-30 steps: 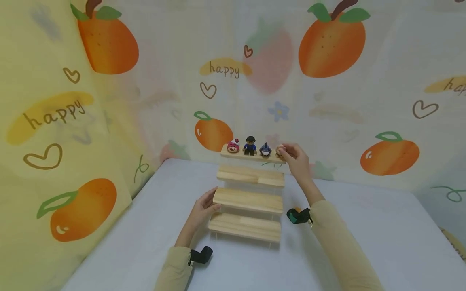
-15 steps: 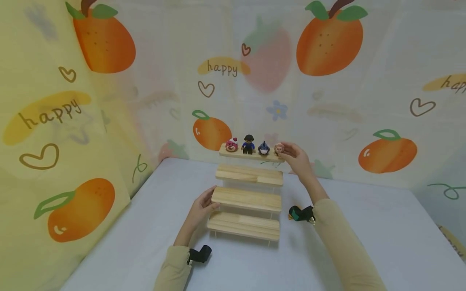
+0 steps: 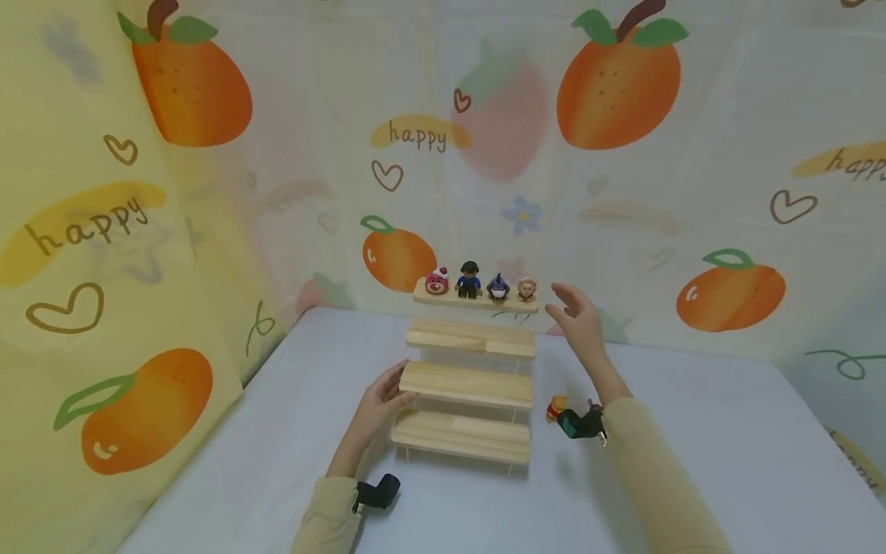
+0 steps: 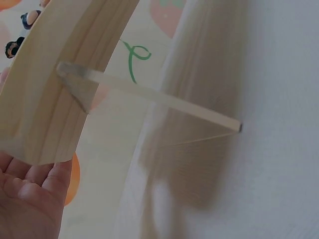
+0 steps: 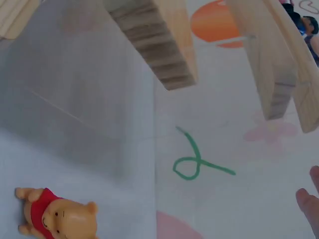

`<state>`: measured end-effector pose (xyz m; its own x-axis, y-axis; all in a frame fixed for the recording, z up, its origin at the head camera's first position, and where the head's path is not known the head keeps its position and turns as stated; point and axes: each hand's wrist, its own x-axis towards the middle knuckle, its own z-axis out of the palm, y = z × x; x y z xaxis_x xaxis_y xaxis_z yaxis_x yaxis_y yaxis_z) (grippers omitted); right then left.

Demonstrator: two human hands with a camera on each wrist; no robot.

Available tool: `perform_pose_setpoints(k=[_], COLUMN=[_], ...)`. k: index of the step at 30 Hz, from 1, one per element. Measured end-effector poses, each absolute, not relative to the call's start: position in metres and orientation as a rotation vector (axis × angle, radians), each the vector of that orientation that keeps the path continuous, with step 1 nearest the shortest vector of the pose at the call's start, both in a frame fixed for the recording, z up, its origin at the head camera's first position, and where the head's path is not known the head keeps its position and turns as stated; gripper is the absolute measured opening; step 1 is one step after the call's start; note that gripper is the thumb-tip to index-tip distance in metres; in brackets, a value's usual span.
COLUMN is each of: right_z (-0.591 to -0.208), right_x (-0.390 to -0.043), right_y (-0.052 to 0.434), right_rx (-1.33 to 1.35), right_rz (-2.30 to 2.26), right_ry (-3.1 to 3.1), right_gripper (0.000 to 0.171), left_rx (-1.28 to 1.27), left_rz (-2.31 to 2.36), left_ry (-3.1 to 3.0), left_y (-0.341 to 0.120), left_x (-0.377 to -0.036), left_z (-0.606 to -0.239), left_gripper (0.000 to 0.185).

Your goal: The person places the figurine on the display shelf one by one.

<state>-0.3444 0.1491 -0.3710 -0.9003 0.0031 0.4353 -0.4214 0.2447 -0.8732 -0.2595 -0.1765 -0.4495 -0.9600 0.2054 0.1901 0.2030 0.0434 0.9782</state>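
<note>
A white table (image 3: 692,431) is carrying everything here, with fruit-printed cloth (image 3: 623,154) hanging behind and to the left of it. Near the back of the table a stepped wooden display stand (image 3: 465,385) is rising in four plank tiers on clear side panels; the planks look stiff and fairly light, while the clear supports look thin, so the whole stand would probably be best steadied by a plank end rather than by a panel.

The left hand (image 3: 383,400) is resting against the left end of the third tier from the top, fingers nearly straight along the wood, bracing rather than gripping. The right hand (image 3: 580,319) is hovering just right of the top tier, fingers spread and relaxed, holding nothing and touching nothing.

On the top tier four small figurines are standing in a row: a pink bear head (image 3: 437,282), a dark-haired figure in blue (image 3: 468,279), a blue shark-like toy (image 3: 497,287), and a tan monkey figurine (image 3: 527,288) at the right end, nearest the right hand. They look like hard, smooth, very light plastic, easy to tip; a pinch across the body with thumb and forefinger would likely suit them. A yellow bear in a red shirt (image 5: 55,215) is lying on the table just right of the stand's base.
</note>
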Motion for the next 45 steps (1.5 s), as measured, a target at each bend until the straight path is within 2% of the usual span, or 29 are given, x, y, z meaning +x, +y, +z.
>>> perform_pose_setpoints(k=[5,10,17,25,32,40,45], right_z=[-0.373,-0.388,-0.415,-0.438,-0.443,-0.447,-0.452], right_x=[-0.339,-0.332,-0.317,-0.306,-0.307,-0.306,-0.306], right_y=[0.164,0.181,0.202,0.202,0.198,0.195,0.195], right_rx=[0.444,0.535,0.526,0.656,0.823,0.803,0.771], right_rz=[1.526,1.419,1.365,1.25,1.231,1.191,1.227], right_ry=[-2.285,-2.431,-2.628,-2.91,-2.991,-3.044,-2.988], right_gripper=[0.025,0.025,0.04,0.058,0.043,0.026,0.016], left_rx=[0.484,0.486,0.52,0.502,0.488,0.503,0.471], left_rz=[2.14,2.147,2.102,2.124,2.123,2.108,2.102], left_ry=[2.268,2.274,2.311,2.292,2.316,2.312,2.325], left_y=[-0.176,-0.181,-0.184,-0.181,-0.182,-0.178,-0.18], left_x=[-0.265,-0.274,-0.273,-0.268,-0.27,-0.261,-0.267], left_z=[-0.454,-0.467,-0.473,-0.462,-0.47,-0.452,-0.461], left_gripper=[0.061,0.062,0.063,0.06,0.063,0.06,0.06])
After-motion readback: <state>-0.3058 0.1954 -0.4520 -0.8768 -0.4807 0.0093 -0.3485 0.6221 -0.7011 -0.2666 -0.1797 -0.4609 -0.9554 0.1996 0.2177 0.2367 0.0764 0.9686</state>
